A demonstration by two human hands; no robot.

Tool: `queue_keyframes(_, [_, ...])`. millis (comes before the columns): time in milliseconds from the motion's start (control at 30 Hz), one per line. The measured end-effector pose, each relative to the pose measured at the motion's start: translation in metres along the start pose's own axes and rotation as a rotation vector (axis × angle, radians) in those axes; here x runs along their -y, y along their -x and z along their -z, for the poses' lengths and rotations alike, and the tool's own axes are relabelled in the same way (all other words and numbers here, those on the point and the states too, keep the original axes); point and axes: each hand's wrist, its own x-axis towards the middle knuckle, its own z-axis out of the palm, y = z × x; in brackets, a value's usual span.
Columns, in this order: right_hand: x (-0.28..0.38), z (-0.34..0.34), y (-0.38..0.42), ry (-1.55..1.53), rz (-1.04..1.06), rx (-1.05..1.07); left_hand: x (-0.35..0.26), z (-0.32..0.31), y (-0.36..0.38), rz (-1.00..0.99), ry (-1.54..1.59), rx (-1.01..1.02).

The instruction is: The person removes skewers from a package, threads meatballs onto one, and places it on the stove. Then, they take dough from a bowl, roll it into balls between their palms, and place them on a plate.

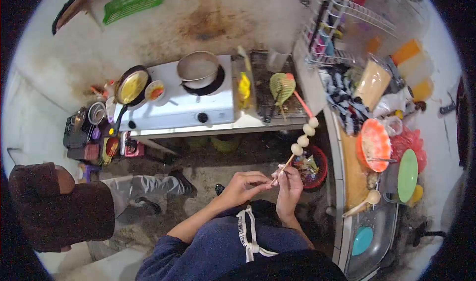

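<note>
A thin wooden skewer (289, 162) with several pale round balls (303, 141) threaded on its far part slants up and to the right in front of the body. My right hand (288, 183) is closed on the skewer below the balls. At the skewer's lower end, my left hand (244, 186) has its thumb and fingertips pressed together on the stick. Both hands are close together, with their fingertips almost touching. The balls appear beyond the hands, between the counter edge and a red basket.
A white stove (173, 115) bears a pan (133, 86) and a pot (198, 68). On the right counter are an orange bowl (375, 144), a green plate (407, 176) and a ladle (373, 197). A red basket (323, 174) stands below. Another person (64, 206) is at left.
</note>
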Motion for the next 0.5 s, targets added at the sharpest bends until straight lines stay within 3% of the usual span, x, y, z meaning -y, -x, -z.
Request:
queue_keyframes(167, [-0.041, -0.068, -0.008, 0.082, -0.054, 0.160, 0.013, 0.064, 0.041, 0.115, 0.003, -0.180])
queue_keyframes(233, [-0.055, -0.097, -0.011, 0.191, 0.049, 0.256, 0.023, 0.085, 0.055, 0.118, -0.021, -0.323])
queue_keyframes(367, [-0.088, -0.146, -0.018, 0.200, 0.056, 0.394, 0.045, 0.128, 0.077, 0.200, -0.031, -0.538])
queue_keyframes(500, [-0.125, -0.180, -0.032, 0.233, -0.058, 0.450, 0.074, 0.170, 0.080, 0.303, 0.039, -0.720])
